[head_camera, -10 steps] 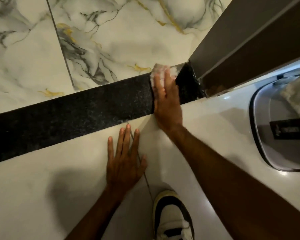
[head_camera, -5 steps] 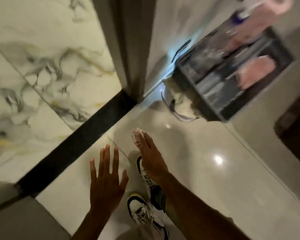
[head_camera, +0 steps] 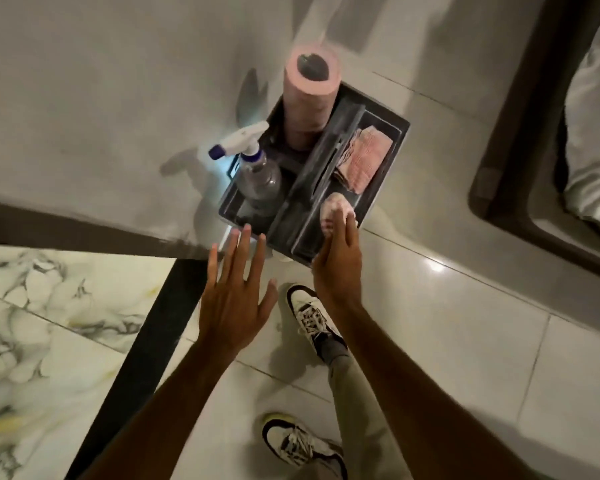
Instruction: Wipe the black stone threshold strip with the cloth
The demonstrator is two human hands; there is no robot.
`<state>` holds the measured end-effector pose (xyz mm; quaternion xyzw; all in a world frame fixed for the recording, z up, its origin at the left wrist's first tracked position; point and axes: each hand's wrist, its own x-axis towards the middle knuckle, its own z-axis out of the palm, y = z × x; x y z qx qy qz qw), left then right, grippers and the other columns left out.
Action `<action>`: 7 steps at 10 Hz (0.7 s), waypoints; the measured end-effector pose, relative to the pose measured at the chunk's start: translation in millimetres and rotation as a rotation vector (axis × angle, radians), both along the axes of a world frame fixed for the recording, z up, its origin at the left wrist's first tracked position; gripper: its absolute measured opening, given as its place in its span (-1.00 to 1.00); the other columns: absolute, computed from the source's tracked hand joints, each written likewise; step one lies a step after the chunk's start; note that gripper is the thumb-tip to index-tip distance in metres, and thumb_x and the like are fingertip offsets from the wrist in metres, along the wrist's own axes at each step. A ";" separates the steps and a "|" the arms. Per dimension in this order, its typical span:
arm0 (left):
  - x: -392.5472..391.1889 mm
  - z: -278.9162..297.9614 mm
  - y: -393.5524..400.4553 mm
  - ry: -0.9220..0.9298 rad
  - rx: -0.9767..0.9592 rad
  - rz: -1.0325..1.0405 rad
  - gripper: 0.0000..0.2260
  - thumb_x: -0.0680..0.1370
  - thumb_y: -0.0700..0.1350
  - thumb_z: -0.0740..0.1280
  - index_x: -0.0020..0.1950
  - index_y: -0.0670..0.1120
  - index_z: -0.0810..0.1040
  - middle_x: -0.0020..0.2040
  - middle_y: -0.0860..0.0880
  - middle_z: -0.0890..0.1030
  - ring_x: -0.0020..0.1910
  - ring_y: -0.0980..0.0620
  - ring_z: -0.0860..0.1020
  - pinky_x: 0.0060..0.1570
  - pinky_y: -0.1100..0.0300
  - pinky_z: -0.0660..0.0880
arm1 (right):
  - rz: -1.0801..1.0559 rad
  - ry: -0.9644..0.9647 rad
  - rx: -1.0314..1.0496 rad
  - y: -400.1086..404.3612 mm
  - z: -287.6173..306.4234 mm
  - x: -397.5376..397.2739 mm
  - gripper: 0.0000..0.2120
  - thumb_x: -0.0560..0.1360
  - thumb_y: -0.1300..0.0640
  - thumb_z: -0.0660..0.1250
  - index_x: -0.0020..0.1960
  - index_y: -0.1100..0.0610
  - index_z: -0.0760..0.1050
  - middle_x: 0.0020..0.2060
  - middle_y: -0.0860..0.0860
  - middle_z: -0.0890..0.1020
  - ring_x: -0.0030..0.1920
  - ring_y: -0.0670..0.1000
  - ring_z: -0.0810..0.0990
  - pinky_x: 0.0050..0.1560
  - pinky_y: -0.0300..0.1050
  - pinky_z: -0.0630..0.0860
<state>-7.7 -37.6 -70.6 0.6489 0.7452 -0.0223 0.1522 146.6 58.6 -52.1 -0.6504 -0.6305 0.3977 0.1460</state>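
The black stone threshold strip (head_camera: 142,348) runs from the lower left up to the door frame, between marbled tile and plain glossy tile. My right hand (head_camera: 336,265) holds a crumpled pinkish-white cloth (head_camera: 331,211) at its fingertips, over the near right compartment of a dark caddy (head_camera: 392,161). My left hand (head_camera: 238,289) hovers flat with fingers spread, above the floor just right of the strip's upper end, holding nothing.
The caddy holds a pink paper roll (head_camera: 310,95), a spray bottle (head_camera: 257,168) and folded pink cloths (head_camera: 361,161). A wall and dark door frame (head_camera: 84,230) lie left. A bed frame (head_camera: 520,161) stands at right. My shoes (head_camera: 312,320) are on the tile.
My right hand lifted the cloth off the strip and carried it over to the caddy. My left hand rose off the floor. The view swung from the threshold to the caddy.
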 end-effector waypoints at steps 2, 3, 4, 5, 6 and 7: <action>-10.8 -63.4 22.1 -0.002 -0.061 -0.030 -0.27 0.71 0.31 -0.01 0.79 -0.07 0.08 0.80 -0.19 0.01 0.76 -0.15 -0.11 0.71 -0.23 -0.17 | -0.087 -0.067 -0.139 53.0 -83.0 -28.9 -0.28 0.69 0.29 0.25 0.76 0.22 0.03 0.77 0.18 0.03 0.76 0.21 0.11 0.76 0.19 0.17; -20.7 -77.5 23.9 0.003 -0.049 -0.049 -0.28 0.72 0.28 0.06 0.79 -0.05 0.07 0.80 -0.18 0.01 0.77 -0.16 -0.09 0.71 -0.26 -0.14 | -0.048 -0.109 -0.294 62.4 -109.8 -33.0 -0.04 0.70 0.08 0.37 0.77 0.12 -0.30 0.78 0.19 -0.16 0.71 0.32 0.22 0.69 0.31 0.29; -24.9 -84.1 27.2 0.035 -0.057 -0.084 -0.27 0.72 0.30 0.03 0.80 -0.05 0.03 0.80 -0.19 0.00 0.78 -0.20 -0.03 0.70 -0.31 -0.10 | -0.011 -0.099 -0.340 59.6 -113.9 -29.9 0.01 0.69 0.09 0.39 0.76 0.10 -0.35 0.77 0.20 -0.24 0.66 0.39 0.31 0.63 0.34 0.34; -20.7 -72.5 25.5 0.079 -0.104 -0.087 -0.23 0.70 0.34 0.02 0.80 -0.06 -0.01 0.80 -0.21 -0.04 0.78 -0.23 -0.05 0.71 -0.34 -0.09 | 0.043 -0.107 -0.259 50.7 -85.8 -22.7 -0.01 0.68 0.09 0.38 0.76 0.12 -0.32 0.75 0.16 -0.32 0.76 0.34 0.02 0.71 0.33 0.19; -18.1 -24.9 30.4 0.065 -0.152 -0.017 -0.23 0.70 0.35 -0.04 0.79 -0.06 -0.10 0.80 -0.22 -0.12 0.78 -0.23 -0.10 0.73 -0.33 -0.12 | 0.091 -0.060 -0.214 40.1 -23.7 -15.6 -0.15 0.69 0.04 0.31 0.78 0.11 -0.15 0.79 0.14 -0.12 0.77 0.26 0.03 0.65 0.26 0.32; 1.7 64.5 -5.8 -0.009 -0.010 0.042 -0.27 0.73 0.32 -0.17 0.79 -0.09 0.01 0.79 -0.22 0.00 0.78 -0.23 0.01 0.72 -0.33 0.06 | 0.109 0.004 -0.108 20.3 82.6 7.4 -0.51 0.74 0.18 0.23 0.66 0.09 0.29 0.64 0.16 0.37 0.54 0.25 0.52 0.43 0.22 0.63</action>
